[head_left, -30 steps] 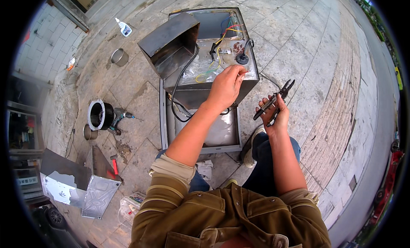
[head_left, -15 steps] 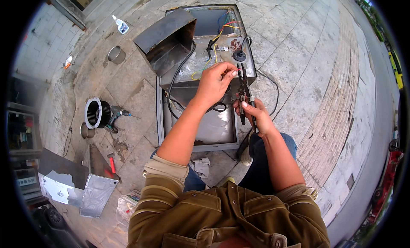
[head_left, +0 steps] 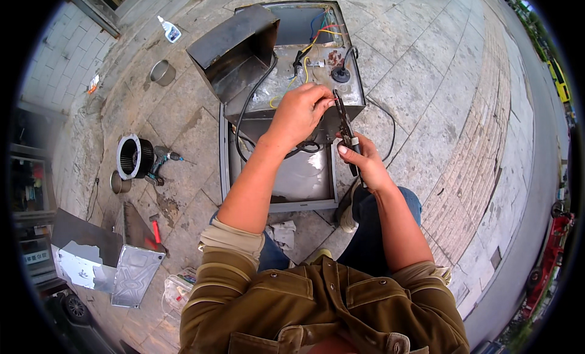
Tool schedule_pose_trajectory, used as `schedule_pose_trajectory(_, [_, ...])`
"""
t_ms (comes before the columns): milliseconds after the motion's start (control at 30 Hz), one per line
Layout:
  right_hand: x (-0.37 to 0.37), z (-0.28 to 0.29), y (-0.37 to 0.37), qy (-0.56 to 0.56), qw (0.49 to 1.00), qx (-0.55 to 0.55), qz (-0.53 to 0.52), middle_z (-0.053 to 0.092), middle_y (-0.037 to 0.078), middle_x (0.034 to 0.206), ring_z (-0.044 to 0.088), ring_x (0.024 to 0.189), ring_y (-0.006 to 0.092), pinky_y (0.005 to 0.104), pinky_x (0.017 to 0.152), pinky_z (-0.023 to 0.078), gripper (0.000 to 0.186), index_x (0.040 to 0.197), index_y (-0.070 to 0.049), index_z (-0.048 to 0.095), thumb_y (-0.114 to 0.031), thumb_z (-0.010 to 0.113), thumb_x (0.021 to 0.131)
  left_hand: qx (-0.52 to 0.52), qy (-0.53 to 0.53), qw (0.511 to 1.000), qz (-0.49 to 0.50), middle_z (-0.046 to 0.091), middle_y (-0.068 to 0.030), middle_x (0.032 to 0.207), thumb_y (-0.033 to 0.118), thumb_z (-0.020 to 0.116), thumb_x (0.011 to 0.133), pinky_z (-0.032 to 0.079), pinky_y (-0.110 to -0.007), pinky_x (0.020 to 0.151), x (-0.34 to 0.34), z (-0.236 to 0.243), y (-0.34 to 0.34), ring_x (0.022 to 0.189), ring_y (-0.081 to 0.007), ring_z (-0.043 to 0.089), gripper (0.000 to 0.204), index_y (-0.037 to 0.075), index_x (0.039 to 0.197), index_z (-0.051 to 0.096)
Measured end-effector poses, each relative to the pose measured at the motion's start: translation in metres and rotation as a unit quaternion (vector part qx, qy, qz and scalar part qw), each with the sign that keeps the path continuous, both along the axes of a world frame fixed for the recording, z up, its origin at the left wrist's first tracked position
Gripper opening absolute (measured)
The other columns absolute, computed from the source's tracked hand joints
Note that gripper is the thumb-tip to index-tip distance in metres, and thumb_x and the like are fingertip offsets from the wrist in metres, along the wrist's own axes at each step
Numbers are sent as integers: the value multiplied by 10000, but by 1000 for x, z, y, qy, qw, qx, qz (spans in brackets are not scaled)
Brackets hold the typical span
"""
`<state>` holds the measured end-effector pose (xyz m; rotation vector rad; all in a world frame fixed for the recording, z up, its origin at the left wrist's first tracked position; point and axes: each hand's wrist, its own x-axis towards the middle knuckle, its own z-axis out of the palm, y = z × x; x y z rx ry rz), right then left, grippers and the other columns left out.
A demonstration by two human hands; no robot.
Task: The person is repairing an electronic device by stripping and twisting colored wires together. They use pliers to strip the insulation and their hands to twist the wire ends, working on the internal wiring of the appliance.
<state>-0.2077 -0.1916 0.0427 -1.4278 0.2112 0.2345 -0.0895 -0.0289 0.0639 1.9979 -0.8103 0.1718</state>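
Note:
My right hand (head_left: 367,164) is wrapped round the handles of a dark crimping tool (head_left: 343,117), whose jaws point away from me. At the tip of those jaws, my left hand (head_left: 297,115) pinches a tiny reddish piece between thumb and finger; its exact kind is too small to tell. Both hands are above the near edge of a metal appliance housing (head_left: 290,98). On its top lie yellow wires (head_left: 306,66) and a black power cable (head_left: 257,89). The appliance's lower frame (head_left: 277,205) is nearest to my knees, partly covered by my left forearm.
To the left on the paving are a fan wheel (head_left: 145,156), a cordless drill (head_left: 159,165), two metal rings, a red-handled hammer (head_left: 156,232) and bent sheet panels (head_left: 131,275). Farther off stands a spray bottle (head_left: 170,31). A black cord (head_left: 395,125) loops to the right.
The crimping tool's jaws and handles have closed together; they were apart before. My left fingers stay at the jaw tip. The whole view has shifted slightly.

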Motion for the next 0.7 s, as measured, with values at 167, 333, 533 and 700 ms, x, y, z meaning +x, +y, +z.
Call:
schedule_pose_trajectory(167, [-2, -4, 1, -24, 997, -68, 3, 603, 37, 982, 517, 918, 122, 276, 825, 410, 387, 1126, 15, 541, -230, 691, 866, 12, -20, 1000, -1, 639, -112, 804, 57, 675, 826, 481, -338, 646, -1, 2, -1, 705, -268, 618, 84, 13, 889, 641])
schedule_pose_trajectory(333, [-1, -11, 8, -77, 977, -199, -4, 620, 112, 826, 567, 774, 186, 340, 721, 450, 373, 1056, 29, 518, -251, 675, 867, 1, -14, 1000, 22, 641, -126, 804, 53, 677, 824, 483, -347, 647, -6, -1, -8, 714, -283, 621, 88, 5, 885, 636])
schedule_pose_trajectory(533, [-1, -10, 11, -86, 952, -294, 0, 599, 247, 777, 598, 747, 382, 413, 694, 461, 402, 1027, 65, 473, -254, 655, 865, 7, -15, 1000, 26, 638, -135, 809, 41, 673, 823, 486, -352, 649, -7, -6, -8, 720, -295, 621, 95, -4, 894, 629])
schedule_pose_trajectory(700, [-2, -10, 12, -105, 940, -322, -30, 586, 273, 730, 593, 709, 435, 458, 651, 457, 393, 990, 80, 458, -221, 666, 846, 3, -6, 1000, 21, 628, -121, 794, 65, 676, 830, 481, -343, 640, -7, -5, -9, 699, -270, 610, 115, -7, 903, 625])
